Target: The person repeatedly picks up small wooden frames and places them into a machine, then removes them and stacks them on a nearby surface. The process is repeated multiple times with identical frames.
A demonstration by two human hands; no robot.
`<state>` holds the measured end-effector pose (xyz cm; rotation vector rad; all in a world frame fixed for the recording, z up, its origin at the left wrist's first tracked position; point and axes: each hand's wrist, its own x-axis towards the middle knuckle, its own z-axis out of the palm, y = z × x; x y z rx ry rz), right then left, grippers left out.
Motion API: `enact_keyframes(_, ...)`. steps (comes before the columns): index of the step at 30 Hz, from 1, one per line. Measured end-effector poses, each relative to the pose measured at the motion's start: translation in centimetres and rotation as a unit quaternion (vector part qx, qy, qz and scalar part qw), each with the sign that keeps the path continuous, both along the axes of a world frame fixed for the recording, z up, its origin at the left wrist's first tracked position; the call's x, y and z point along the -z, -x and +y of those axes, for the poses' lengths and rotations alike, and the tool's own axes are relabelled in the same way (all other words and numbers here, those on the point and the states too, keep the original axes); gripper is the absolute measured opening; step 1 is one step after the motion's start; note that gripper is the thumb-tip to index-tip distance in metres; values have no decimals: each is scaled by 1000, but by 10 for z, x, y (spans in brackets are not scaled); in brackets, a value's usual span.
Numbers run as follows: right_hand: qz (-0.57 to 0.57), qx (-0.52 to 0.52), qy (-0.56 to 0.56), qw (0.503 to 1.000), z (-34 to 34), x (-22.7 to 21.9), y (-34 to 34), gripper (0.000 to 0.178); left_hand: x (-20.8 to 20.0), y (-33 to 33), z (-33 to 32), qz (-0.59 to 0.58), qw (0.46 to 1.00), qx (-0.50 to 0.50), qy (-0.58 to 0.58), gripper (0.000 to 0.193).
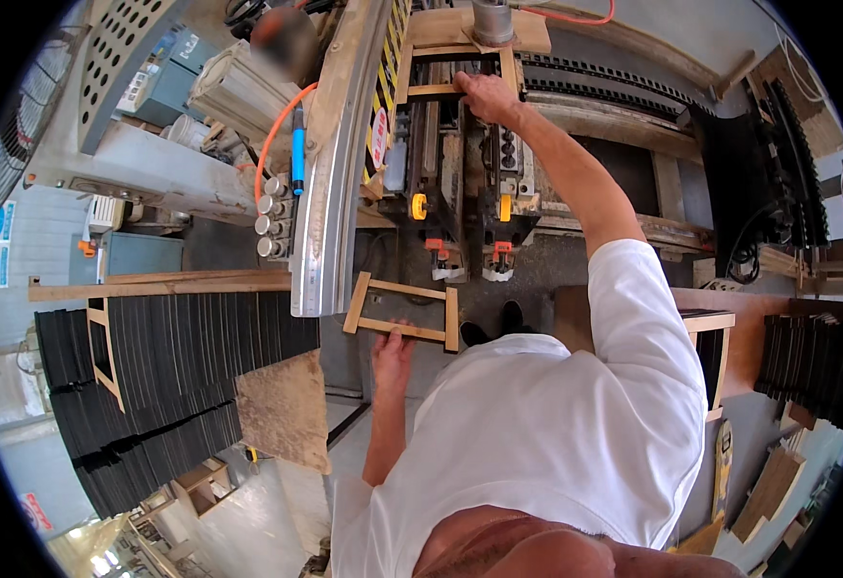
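My left hand (392, 356) grips the near rail of a small rectangular wooden frame (407, 289), its fingers closed on the wood. This frame is held in the air, left of my body and just beyond the end of a metal beam. Up ahead my right hand (489, 98) is stretched out to the machine (440, 173). Its fingers close on the near rail of a second wooden frame (431, 91), which lies on the machine bed. A metal cylinder (492, 24) stands over a wooden block (436, 31) at that frame's far side.
A long metal beam (330, 193) with striped tape runs beside the machine. Stacks of black-edged frames (190, 352) stand at left, more dark pieces (802, 361) at right. Yellow knobs (419, 206) and red clamps (503, 250) face me. An orange hose (272, 140) curves nearby.
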<state>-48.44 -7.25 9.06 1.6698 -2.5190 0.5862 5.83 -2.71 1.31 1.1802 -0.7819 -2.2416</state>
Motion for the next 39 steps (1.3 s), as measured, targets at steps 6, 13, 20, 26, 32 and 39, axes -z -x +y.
enact_keyframes(6, -116, -20, 15, 993, -10, -11, 20, 25, 10, 0, 10, -25, 999, -10, 22, 26)
enact_keyframes(13, -117, -51, 13, 992, -13, -9, 23, 25, 16, 26, 38, -51, 998, -43, -11, 27)
enact_keyframes(20, -95, -71, 10, 993, -13, -17, 14, 24, 12, 34, 55, -86, 992, -74, 59, 30)
enact_keyframes(26, -45, -74, -1, 996, -3, -17, 21, 30, -9, 45, 52, -193, 967, -99, 136, 20)
enact_keyframes(32, -12, -70, -35, 997, -4, -31, 9, 27, -65, 29, 51, -296, 909, -101, 277, 18)
enact_keyframes(39, -8, -70, -31, 997, -1, -32, 2, 30, -161, -42, 54, -183, 888, -194, 375, 19)
